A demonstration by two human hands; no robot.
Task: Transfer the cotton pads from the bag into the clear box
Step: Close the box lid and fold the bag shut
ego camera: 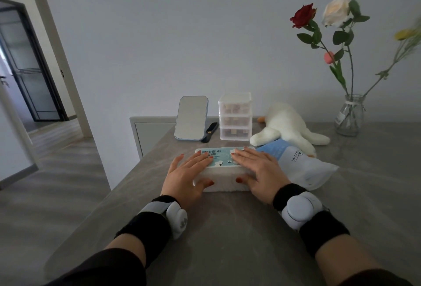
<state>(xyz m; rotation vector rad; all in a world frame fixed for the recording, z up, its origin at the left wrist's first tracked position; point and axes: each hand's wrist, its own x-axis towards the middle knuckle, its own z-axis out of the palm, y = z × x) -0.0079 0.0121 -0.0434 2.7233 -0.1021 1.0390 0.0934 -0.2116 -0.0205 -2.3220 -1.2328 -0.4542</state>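
One box (222, 158), packed with white pads (224, 183); left hand (186, 171) and right hand (258, 171) rest flat on it, fingers straight; one bag (300, 167) just beside.

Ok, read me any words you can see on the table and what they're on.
"润肤省水": box lid label, top row; row below partly under the left hand.
"OTTON" with small "LITTLE": bag.
Vase tag: too blurred to read.
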